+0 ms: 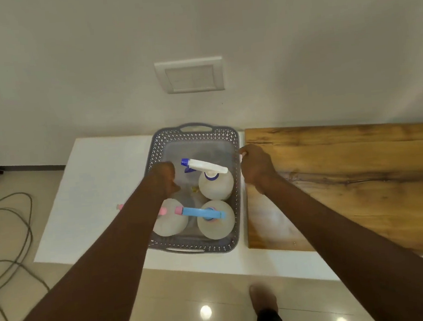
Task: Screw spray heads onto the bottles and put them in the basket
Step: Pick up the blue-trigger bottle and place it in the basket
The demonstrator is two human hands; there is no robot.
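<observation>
Single head view, looking steeply down, close above basket [195, 136], facing wall [69, 70]

white table [100, 185] bears basket [195, 136], board [347, 179].

Grey perforated basket [195, 136] on a white counter [100, 185], holding three upright spray bottles: white-and-blue head [204, 164] at 12 o'clock, blue-and-pink head [199, 212] at 5 o'clock, third bottle [172, 218] at 7 o'clock. Left hand [163, 177] and right hand [257, 165] grip opposite rims.
</observation>
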